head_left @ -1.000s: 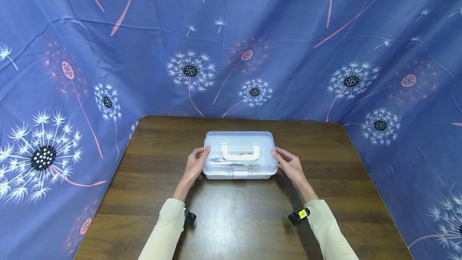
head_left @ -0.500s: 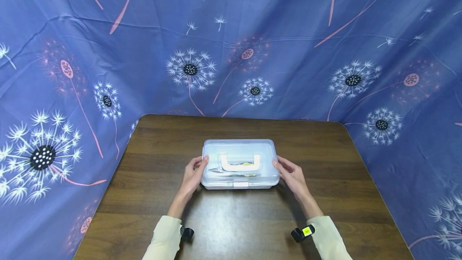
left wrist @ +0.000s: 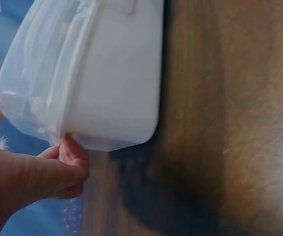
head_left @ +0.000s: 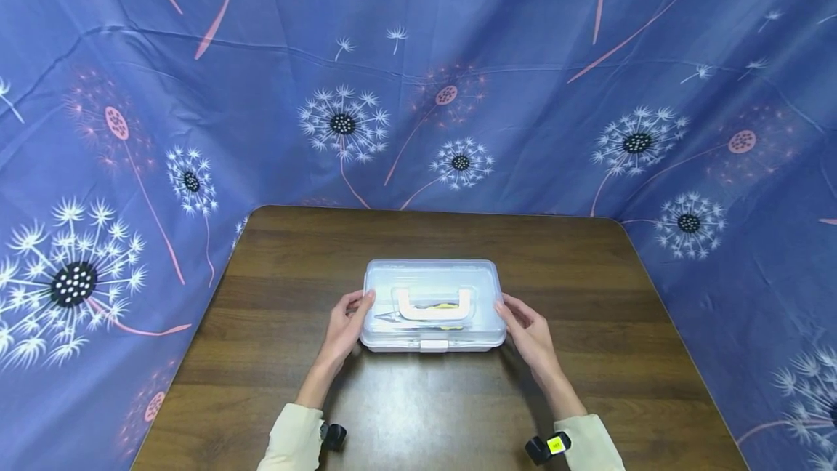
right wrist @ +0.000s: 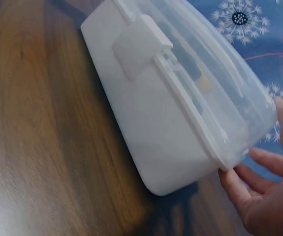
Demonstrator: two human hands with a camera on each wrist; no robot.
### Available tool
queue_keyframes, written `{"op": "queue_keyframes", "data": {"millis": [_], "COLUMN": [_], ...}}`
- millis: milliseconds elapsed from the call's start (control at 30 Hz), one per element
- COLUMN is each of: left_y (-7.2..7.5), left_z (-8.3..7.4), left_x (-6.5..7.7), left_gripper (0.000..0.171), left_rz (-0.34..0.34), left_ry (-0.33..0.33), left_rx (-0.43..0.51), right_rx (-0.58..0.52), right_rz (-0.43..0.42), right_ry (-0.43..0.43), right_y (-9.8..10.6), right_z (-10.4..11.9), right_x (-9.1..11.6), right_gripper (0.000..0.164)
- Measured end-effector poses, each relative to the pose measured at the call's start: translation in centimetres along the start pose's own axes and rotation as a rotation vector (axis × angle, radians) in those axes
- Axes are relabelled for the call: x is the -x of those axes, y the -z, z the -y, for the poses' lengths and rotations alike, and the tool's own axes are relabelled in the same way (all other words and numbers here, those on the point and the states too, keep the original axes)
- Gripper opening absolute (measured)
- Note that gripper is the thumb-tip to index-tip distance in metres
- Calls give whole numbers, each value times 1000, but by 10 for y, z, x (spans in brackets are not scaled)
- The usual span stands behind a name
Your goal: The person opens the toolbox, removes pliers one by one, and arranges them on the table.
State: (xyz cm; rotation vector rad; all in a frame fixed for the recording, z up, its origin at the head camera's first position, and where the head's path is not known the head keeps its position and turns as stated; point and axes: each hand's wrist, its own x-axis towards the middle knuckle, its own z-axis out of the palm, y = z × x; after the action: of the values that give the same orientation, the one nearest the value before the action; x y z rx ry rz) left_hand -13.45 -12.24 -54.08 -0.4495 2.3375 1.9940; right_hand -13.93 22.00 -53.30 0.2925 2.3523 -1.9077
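A plastic storage box [head_left: 433, 278] with a clear lid, white base and white carrying handle [head_left: 434, 315] sits on the wooden table. Its front latch [head_left: 434, 346] lies flat against the front, and the lid is down. Through the lid I make out a pointed metal tool with yellow and dark parts; its kind is unclear. My left hand [head_left: 344, 327] grips the box's left end, thumb on the lid's edge and fingers at the rim. At the right end, my right hand [head_left: 531, 333] grips likewise, its fingertips [right wrist: 228, 178] under the rim in the right wrist view.
The brown wooden table [head_left: 608, 355] extends around the box. A blue cloth with dandelion prints [head_left: 261, 93] hangs behind the table and along both sides. A dark camera sits at each wrist, by the pale sleeves [head_left: 292, 436].
Both hands have drawn the box across the table toward the person, down in the head view. Their hold at the two ends stays the same.
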Motion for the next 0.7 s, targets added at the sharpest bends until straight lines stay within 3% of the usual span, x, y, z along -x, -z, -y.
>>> {"op": "queue_keyframes", "data": {"millis": [133,467,700], "left_y": [2,0,-2], "left_z": [-6,-10,-14], "left_x": [-4,-23,-32], "left_gripper": [70,78,77], "left_rz": [15,-4,-35], "left_ry": [32,63,57], "left_rx": [-18,-17,2], "right_rx": [18,-189,-254], "right_rz": [-34,-110,-77], "right_ry": [5,-108,-173], "right_y": [-1,0,-3], "right_z": [0,-5,-11], "right_x": [7,29,37], "right_gripper": [55,40,31]}}
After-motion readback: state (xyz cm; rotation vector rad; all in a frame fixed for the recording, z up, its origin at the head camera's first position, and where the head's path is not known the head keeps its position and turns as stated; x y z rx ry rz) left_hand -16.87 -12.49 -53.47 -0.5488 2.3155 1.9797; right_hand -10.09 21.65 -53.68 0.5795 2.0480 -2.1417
